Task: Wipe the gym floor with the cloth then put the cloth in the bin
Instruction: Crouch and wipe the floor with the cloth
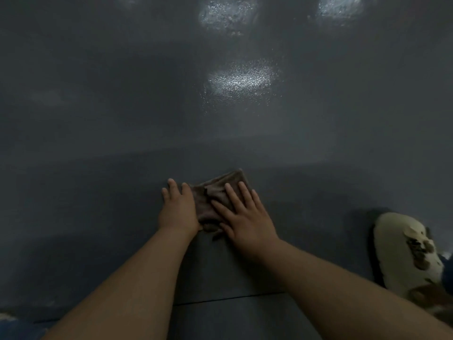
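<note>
Cloth (215, 192) lay flat on floor (98, 143) under both hands: right hand (245, 217) w/ fingers spread on top, left hand (177, 209) (fingers straight, together) pressing its left edge.

A brown cloth (215, 192) is pressed flat on the dark floor (98, 119) by the left hand (177, 208) and right hand (245, 217); a shoe (407, 251) is seen at right.

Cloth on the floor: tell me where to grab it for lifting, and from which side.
Pinch the cloth at its far corner, from above and beyond: that part lies bare past the fingers of the right hand, while the left hand covers its near left edge.
</note>
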{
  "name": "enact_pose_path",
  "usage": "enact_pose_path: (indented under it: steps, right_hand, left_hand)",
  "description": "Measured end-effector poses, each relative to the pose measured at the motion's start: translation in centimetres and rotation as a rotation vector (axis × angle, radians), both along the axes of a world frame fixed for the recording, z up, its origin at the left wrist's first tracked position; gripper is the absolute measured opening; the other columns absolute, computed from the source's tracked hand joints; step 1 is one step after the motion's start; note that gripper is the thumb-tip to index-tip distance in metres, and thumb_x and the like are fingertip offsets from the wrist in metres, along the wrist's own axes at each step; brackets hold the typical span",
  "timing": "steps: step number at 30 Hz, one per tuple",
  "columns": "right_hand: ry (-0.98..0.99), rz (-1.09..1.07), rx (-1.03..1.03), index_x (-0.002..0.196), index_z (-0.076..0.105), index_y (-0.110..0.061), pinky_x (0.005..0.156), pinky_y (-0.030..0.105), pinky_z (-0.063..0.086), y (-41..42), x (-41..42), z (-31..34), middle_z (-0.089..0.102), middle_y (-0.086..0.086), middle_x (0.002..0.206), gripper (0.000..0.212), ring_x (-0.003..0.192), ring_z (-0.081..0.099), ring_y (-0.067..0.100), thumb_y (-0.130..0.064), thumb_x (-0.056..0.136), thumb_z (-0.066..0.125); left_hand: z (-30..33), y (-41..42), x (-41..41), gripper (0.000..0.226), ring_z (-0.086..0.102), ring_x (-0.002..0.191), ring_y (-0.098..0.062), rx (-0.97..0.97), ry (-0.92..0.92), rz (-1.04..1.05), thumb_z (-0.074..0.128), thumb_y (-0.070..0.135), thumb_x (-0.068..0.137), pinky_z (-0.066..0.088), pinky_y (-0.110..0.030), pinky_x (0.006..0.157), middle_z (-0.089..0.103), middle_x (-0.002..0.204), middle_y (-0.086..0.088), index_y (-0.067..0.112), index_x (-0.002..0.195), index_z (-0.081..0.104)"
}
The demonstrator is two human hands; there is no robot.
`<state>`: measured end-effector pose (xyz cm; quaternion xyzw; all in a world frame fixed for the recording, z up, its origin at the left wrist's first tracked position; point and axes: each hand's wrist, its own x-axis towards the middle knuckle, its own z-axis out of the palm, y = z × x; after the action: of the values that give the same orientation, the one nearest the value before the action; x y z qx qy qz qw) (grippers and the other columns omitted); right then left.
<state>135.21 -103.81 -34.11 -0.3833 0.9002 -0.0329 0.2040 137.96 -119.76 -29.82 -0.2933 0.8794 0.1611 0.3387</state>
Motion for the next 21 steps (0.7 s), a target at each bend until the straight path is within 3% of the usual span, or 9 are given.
enact_pose_path:
  steps: [2, 4, 6, 8, 11, 14, 17, 21]
  right_hand:
    - [0.016, -0.011, 0.017, 0.124, 0.061, -0.034, 0.112, 0.043, 0.026, 1.8, -2.2, -0.2, 0.049, 0.007, 0.141, 0.052, 0.129, 0.046, 0.035, -0.049, 0.081, 0.036]
    - [0.042, -0.114, 0.026, 0.127, 0.06, -0.03, 0.113, 0.038, 0.021, 3.8, -4.6, -0.3, 0.045, 0.008, 0.145, 0.056, 0.134, 0.04, 0.035, -0.049, 0.083, 0.031]
    - [0.075, -0.253, 0.058, 0.143, 0.039, -0.031, 0.115, 0.036, 0.005, 6.3, -7.1, -0.4, 0.02, 0.006, 0.157, 0.06, 0.145, 0.014, 0.032, -0.052, 0.089, 0.02]
    - [0.066, -0.453, 0.101, 0.15, 0.019, -0.033, 0.116, 0.037, -0.004, 9.0, -9.4, -0.3, -0.002, 0.002, 0.16, 0.054, 0.147, -0.006, 0.027, -0.049, 0.098, 0.022]
    - [0.056, -0.685, 0.125, 0.152, 0.011, -0.03, 0.117, 0.042, -0.004, 10.1, -11.0, 0.2, -0.008, 0.004, 0.16, 0.055, 0.146, -0.01, 0.029, -0.043, 0.1, 0.026]
    - [0.009, -0.766, 0.098, 0.151, 0.007, -0.034, 0.116, 0.048, -0.006, 7.5, -10.1, 0.2, -0.011, 0.009, 0.159, 0.056, 0.144, -0.013, 0.036, -0.045, 0.1, 0.027]
    - [0.014, -0.588, 0.066, 0.15, 0.011, -0.039, 0.114, 0.05, -0.008, 4.0, -7.2, 0.0, -0.007, 0.011, 0.159, 0.055, 0.143, -0.011, 0.041, -0.047, 0.098, 0.029]
    - [0.014, -0.103, 0.002, 0.131, 0.054, -0.038, 0.106, 0.059, 0.015, 1.2, -2.9, -0.3, 0.041, 0.016, 0.146, 0.055, 0.132, 0.032, 0.051, -0.056, 0.082, 0.034]
  left_hand:
    - [0.0, 0.1, -0.1, 0.107, -0.007, 0.145, -0.034, 0.005, -0.012, 0.008, 0.078, 0.025, 0.076, 0.028, -0.043, 0.111, -0.016, 0.157, -0.015, 0.009, 0.15, 0.003]
    - [0.1, 0.1, -0.1, 0.107, -0.007, 0.146, -0.032, -0.002, -0.012, 0.024, 0.079, 0.024, 0.076, 0.03, -0.042, 0.11, -0.017, 0.157, -0.014, 0.01, 0.151, 0.003]
    - [0.0, 0.2, -0.1, 0.108, -0.007, 0.146, -0.032, -0.006, -0.003, 0.033, 0.08, 0.023, 0.074, 0.03, -0.042, 0.11, -0.017, 0.157, -0.013, 0.01, 0.15, 0.005]
    - [0.0, 0.2, -0.1, 0.108, -0.007, 0.146, -0.033, -0.006, 0.004, 0.041, 0.082, 0.023, 0.072, 0.03, -0.042, 0.11, -0.016, 0.157, -0.013, 0.011, 0.15, 0.007]
    - [-0.1, 0.3, -0.2, 0.109, -0.008, 0.145, -0.032, -0.002, 0.006, 0.068, 0.083, 0.02, 0.071, 0.029, -0.043, 0.11, -0.017, 0.157, -0.012, 0.011, 0.15, 0.008]
    - [-0.1, 0.3, -0.1, 0.11, -0.009, 0.146, -0.031, 0.006, 0.015, 0.086, 0.083, 0.019, 0.071, 0.028, -0.043, 0.111, -0.017, 0.157, -0.01, 0.012, 0.151, 0.007]
    - [0.0, 0.2, -0.1, 0.111, -0.008, 0.146, -0.03, 0.005, 0.018, 0.083, 0.083, 0.02, 0.071, 0.026, -0.042, 0.112, -0.016, 0.158, -0.009, 0.012, 0.151, 0.007]
    - [0.1, 0.2, -0.1, 0.112, -0.009, 0.146, -0.03, 0.004, 0.011, 0.078, 0.083, 0.02, 0.07, 0.027, -0.041, 0.112, -0.016, 0.158, -0.01, 0.011, 0.151, 0.007]
